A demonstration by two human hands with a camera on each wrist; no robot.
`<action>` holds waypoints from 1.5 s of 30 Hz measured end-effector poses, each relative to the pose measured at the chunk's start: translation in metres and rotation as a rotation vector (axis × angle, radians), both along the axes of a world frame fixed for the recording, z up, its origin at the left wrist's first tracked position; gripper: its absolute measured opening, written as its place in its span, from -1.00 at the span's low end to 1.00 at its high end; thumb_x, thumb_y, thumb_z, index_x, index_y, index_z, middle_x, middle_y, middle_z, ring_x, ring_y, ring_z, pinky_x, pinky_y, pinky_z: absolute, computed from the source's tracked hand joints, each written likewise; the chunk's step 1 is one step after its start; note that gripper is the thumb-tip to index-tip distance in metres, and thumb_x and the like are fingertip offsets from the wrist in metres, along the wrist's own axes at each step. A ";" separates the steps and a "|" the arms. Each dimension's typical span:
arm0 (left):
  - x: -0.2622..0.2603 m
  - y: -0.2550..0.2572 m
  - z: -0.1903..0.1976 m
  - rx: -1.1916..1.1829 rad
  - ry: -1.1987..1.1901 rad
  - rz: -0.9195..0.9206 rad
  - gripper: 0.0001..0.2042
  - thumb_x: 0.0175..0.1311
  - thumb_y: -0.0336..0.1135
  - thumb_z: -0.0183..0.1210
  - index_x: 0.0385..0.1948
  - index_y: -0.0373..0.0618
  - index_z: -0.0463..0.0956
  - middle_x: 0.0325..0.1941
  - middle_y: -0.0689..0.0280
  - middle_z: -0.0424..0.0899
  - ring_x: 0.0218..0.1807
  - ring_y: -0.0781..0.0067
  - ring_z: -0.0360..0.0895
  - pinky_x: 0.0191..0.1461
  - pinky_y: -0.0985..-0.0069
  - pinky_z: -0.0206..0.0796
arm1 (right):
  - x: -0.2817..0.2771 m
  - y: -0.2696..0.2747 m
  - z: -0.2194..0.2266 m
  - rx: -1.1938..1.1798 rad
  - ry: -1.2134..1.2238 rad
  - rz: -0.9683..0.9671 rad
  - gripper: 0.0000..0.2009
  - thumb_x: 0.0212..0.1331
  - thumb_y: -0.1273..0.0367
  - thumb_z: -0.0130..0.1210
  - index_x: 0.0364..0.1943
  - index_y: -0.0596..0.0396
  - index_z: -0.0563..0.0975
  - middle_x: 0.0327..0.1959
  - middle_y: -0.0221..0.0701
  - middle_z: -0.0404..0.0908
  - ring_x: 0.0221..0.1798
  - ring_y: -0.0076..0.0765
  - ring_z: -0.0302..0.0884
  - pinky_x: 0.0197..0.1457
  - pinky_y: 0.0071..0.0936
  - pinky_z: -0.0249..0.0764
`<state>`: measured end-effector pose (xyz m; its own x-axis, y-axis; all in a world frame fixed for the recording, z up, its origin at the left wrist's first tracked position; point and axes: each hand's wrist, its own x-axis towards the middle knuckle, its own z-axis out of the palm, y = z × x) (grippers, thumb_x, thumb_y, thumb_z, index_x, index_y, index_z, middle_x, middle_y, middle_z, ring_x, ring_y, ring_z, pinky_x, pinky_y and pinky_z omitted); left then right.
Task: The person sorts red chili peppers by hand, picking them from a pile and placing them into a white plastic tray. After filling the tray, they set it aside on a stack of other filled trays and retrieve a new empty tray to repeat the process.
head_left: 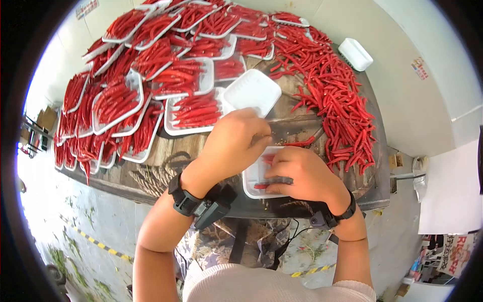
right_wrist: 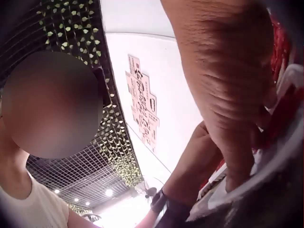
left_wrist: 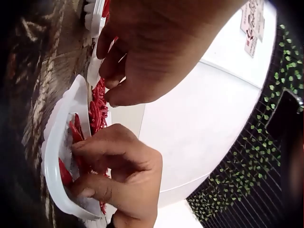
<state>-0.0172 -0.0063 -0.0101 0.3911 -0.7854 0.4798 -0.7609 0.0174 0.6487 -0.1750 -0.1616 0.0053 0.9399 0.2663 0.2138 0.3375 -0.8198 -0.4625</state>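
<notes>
In the head view a white tray lies near the table's front edge with a few red chili peppers inside. My right hand reaches over its right side; in the left wrist view, thumb and fingers of the right hand pinch at a red pepper within the tray. Behind the tray's left corner my left hand hovers with loosely bent fingers, near an empty white tray. The left wrist view shows nothing held by the left hand. Fingertips of the right hand are partly hidden.
Filled trays are stacked across the left and back of the table. Loose peppers form a long heap on the right. Coiled rope lies at the front left. White trays stand at the back right, by the wall.
</notes>
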 end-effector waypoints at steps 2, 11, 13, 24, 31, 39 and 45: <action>-0.004 -0.001 0.001 0.017 -0.014 -0.030 -0.90 0.13 -0.44 0.32 -0.33 -0.18 0.66 -0.38 0.14 0.61 -0.28 0.07 0.59 -0.19 0.26 0.42 | -0.003 0.006 -0.004 0.008 -0.030 0.021 -0.83 -0.01 0.29 0.38 -0.40 0.06 0.67 -0.35 -0.33 0.59 -0.20 -0.07 0.59 -0.10 -0.15 0.51; -0.004 0.000 0.003 0.020 -0.010 -0.036 -0.91 0.15 -0.47 0.32 -0.32 -0.19 0.65 -0.36 0.15 0.62 -0.27 0.06 0.58 -0.16 0.26 0.40 | -0.010 -0.003 0.017 0.211 -0.042 -0.124 -0.77 0.03 0.52 0.29 -0.20 0.08 0.57 -0.32 -0.36 0.62 -0.30 -0.22 0.64 -0.26 -0.36 0.54; -0.005 0.000 0.003 0.041 -0.002 -0.017 -0.91 0.15 -0.47 0.32 -0.32 -0.19 0.65 -0.36 0.15 0.62 -0.27 0.07 0.58 -0.17 0.27 0.40 | -0.016 -0.008 0.025 0.623 -0.001 -0.301 -0.75 0.15 0.57 0.23 -0.08 0.09 0.56 -0.28 -0.44 0.63 -0.23 -0.59 0.63 -0.17 -0.57 0.55; -0.005 -0.002 0.004 0.095 0.065 -0.009 -0.90 0.18 -0.46 0.33 -0.29 -0.21 0.67 -0.35 0.18 0.61 -0.30 0.18 0.57 -0.22 0.36 0.39 | -0.003 -0.023 0.008 0.243 0.034 -0.227 -0.87 0.04 0.54 0.35 -0.32 0.09 0.65 -0.37 -0.43 0.67 -0.28 -0.46 0.61 -0.19 -0.43 0.52; -0.008 -0.001 0.003 0.119 0.057 -0.053 -0.89 0.17 -0.44 0.34 -0.30 -0.21 0.67 -0.34 0.17 0.60 -0.30 0.21 0.57 -0.22 0.36 0.40 | -0.015 -0.018 0.017 -0.057 0.039 -0.289 -0.75 -0.05 0.35 0.43 -0.26 0.07 0.69 -0.31 -0.32 0.62 -0.08 -0.06 0.58 0.00 -0.20 0.49; -0.008 0.000 0.004 0.246 0.015 -0.084 -0.87 0.11 -0.46 0.34 -0.31 -0.21 0.66 -0.36 0.17 0.59 -0.34 0.18 0.56 -0.25 0.35 0.39 | -0.016 -0.016 0.018 0.157 0.209 -0.120 -0.77 0.04 0.33 0.37 -0.22 0.10 0.68 -0.28 -0.26 0.63 -0.12 -0.03 0.60 -0.02 -0.16 0.51; -0.009 -0.001 0.003 0.232 0.034 -0.092 -0.90 0.14 -0.45 0.34 -0.34 -0.20 0.66 -0.37 0.18 0.58 -0.34 0.22 0.56 -0.27 0.38 0.39 | -0.010 -0.046 0.011 0.042 -0.115 -0.422 -0.80 0.04 0.44 0.36 -0.21 0.10 0.70 -0.28 -0.28 0.66 -0.12 -0.06 0.60 0.01 -0.22 0.52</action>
<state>-0.0258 -0.0076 -0.0073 0.3259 -0.9060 0.2700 -0.7409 -0.0674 0.6682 -0.1855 -0.2074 0.0159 0.9338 -0.1468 0.3262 0.0285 -0.8784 -0.4770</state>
